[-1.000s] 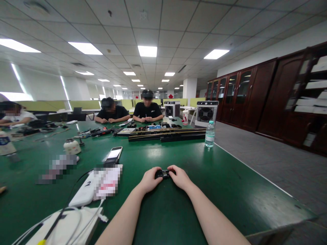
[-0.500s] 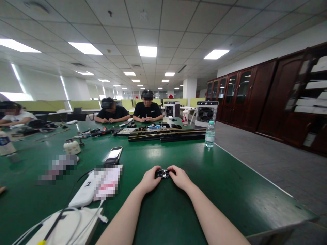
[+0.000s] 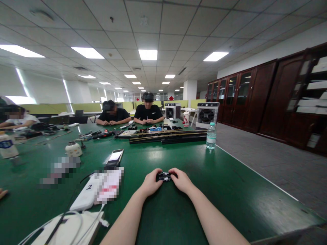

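A small black and silver part [image 3: 165, 176] is held just over the green table [image 3: 171, 211], near the middle of the view. My left hand [image 3: 152, 181] grips its left end between thumb and fingers. On its right end, my right hand [image 3: 180, 179] is closed in the same way. The two hands face each other with the part between them. Its finer details are too small to make out.
A white power bank [image 3: 85, 194], a phone [image 3: 114, 158] and cables lie to the left. A water bottle [image 3: 211, 136] stands at the right, beside long black bars [image 3: 184, 136]. Tools and parts lie farther back. Several people sit around the table.
The whole view has shifted slightly, with things appearing a little lower. Both hands still hold the small part, which looks slightly turned between the fingers.
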Demonstrator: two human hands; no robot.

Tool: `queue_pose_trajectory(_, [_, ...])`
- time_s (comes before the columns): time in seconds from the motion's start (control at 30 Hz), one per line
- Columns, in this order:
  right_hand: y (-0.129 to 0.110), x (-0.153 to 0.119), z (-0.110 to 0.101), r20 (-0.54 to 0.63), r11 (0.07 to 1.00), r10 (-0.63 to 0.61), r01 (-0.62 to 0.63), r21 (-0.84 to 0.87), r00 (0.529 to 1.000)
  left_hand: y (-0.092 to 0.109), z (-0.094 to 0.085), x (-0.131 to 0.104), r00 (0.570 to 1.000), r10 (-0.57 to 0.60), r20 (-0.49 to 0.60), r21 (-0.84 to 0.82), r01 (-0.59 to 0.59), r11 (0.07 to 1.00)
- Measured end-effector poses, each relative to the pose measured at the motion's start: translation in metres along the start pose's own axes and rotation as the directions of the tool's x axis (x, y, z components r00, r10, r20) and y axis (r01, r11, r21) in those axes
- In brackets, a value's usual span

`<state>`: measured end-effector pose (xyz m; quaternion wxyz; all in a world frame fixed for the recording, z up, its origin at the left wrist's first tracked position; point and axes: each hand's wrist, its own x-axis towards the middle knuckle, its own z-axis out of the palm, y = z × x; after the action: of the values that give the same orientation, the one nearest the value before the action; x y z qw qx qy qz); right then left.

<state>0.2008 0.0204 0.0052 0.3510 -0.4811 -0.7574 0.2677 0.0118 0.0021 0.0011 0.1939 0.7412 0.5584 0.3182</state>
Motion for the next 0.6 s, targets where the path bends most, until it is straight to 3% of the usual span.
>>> queue_pose_trajectory(0.6, [-0.0052, -0.0016, -0.0023, 0.008, 1.0, 0.022, -0.022, -0.013, 1.0, 0.0007, -0.0024, -0.0006, 1.0, -0.024, 0.016, -0.024, 0.025, 0.999])
